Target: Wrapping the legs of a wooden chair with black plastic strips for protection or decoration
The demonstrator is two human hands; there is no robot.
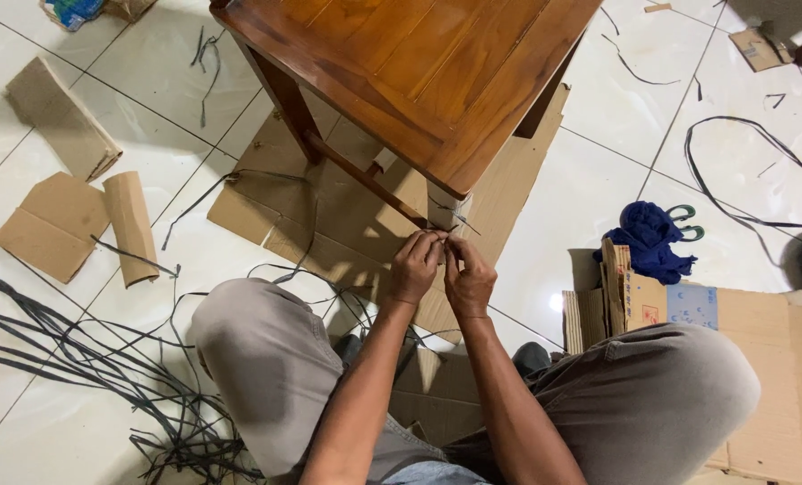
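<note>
While cardboard (347, 216) litters white tiles (589, 198), both hands' fingers (428, 247) pinch a thin strap (459, 224).

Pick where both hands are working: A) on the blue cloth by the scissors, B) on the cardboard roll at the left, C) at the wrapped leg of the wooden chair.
C: the left hand and right hand meet at the wrapped chair leg, pinching a thin dark strip there.

Reddish-brown wooden chair (419, 72), brown cardboard (347, 224), black straps (78, 359), white tiled floor (598, 189), blue cloth (649, 238)
</note>
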